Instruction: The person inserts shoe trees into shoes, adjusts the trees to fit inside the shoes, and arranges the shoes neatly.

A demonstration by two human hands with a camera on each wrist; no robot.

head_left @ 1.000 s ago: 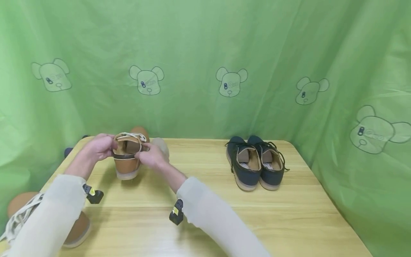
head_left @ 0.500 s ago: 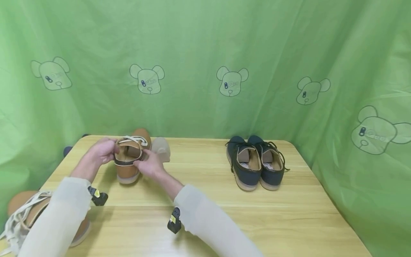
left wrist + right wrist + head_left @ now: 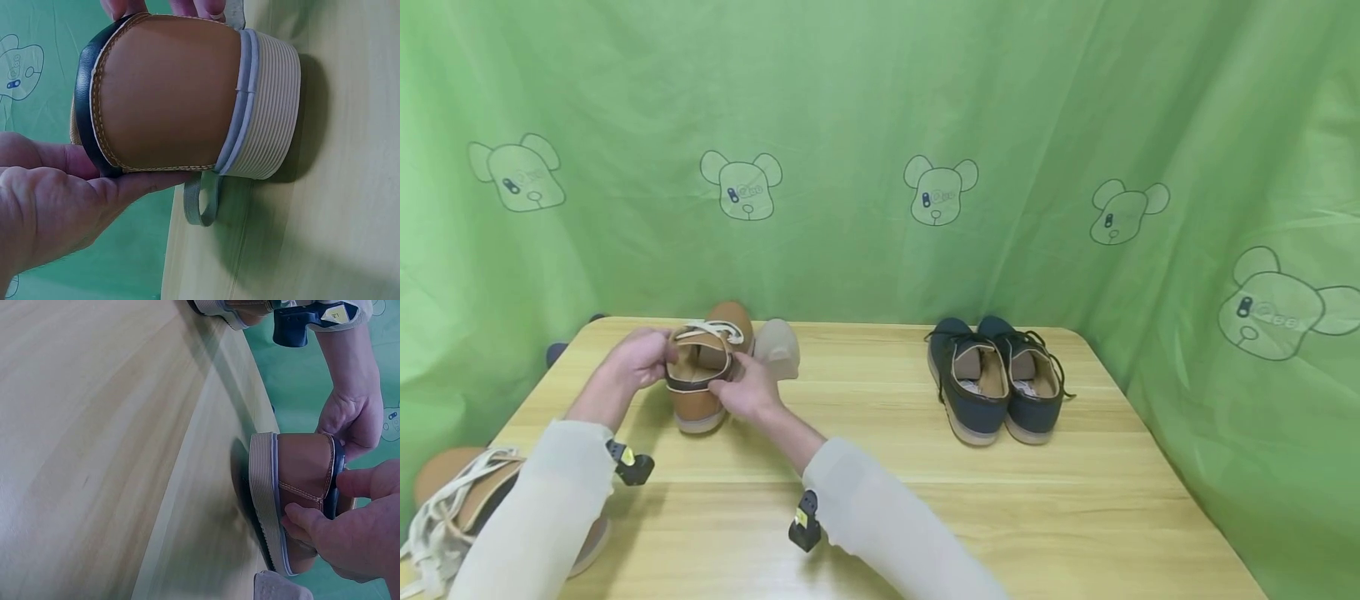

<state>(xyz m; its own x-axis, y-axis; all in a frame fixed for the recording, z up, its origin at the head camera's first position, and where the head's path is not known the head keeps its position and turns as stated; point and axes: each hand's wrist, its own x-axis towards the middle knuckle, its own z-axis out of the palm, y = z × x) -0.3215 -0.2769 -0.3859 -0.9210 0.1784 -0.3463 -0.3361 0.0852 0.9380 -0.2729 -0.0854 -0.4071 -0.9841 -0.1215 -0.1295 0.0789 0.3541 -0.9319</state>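
At the back left of the table, both hands hold a brown lace-up shoe (image 3: 698,404) with white laces and a black collar band. Its heel faces me. My left hand (image 3: 643,357) pinches the left side of the collar, some fingertips inside the opening; in the left wrist view my left thumb lies along the heel's side (image 3: 169,94). My right hand (image 3: 749,387) pinches the right side of the collar, as the right wrist view of the shoe (image 3: 303,462) also shows. Whether the sole touches the table everywhere I cannot tell. A pale grey rounded piece (image 3: 777,346) lies just right of the shoe.
A second brown shoe (image 3: 463,483) with loose white laces lies at the front left, partly behind my left sleeve. A pair of dark navy shoes (image 3: 992,404) stands side by side at the back right of the wooden table (image 3: 880,450). Green curtain (image 3: 850,267) hangs behind.
The brown shoe has come down and slightly towards me, with both hands still holding it. The pale grey piece beside it now shows more fully. The navy shoes stay put.
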